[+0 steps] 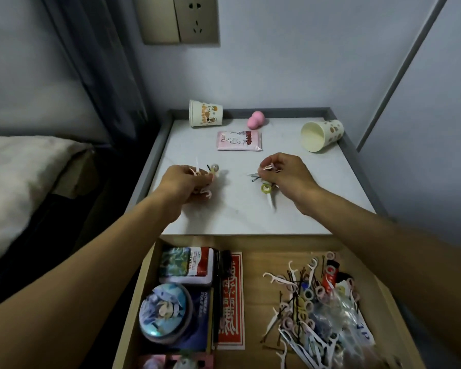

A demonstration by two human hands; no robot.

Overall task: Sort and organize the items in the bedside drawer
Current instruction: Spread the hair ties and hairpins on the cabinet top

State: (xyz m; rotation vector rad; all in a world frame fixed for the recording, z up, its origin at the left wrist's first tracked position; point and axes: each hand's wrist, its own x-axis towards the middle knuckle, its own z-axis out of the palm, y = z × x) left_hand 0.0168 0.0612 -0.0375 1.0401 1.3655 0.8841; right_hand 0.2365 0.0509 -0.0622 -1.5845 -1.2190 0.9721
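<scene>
Head view: both hands work over the pale tabletop [240, 217], above the open drawer [258, 288].

The left hand [183, 182] has its grip closed round a bundle [207, 193] of pink and white bits. One thin white stem pokes up out of it toward the back wall.

The right hand [288, 174] holds a clump [270, 167] in a narrow fingertip grip. Under it show a black pin [254, 178] and a yellow-green ring [266, 188]. A white pick [271, 202] hangs below the ring, its long axis running near to far and its tip toward the drawer. The two hands are apart.

On the drawer's right side lies a pile [312, 310] of picks, pins and rings, pointing every way. On its left are a box [186, 265] and a round tin [165, 312], with a red card [230, 302] lengthwise beside them.

Behind the hands a pink packet [239, 140] lies flat, with a pink sponge [257, 119] beyond it. A cup [322, 134] lies on its side at the right, its mouth facing the hands.
</scene>
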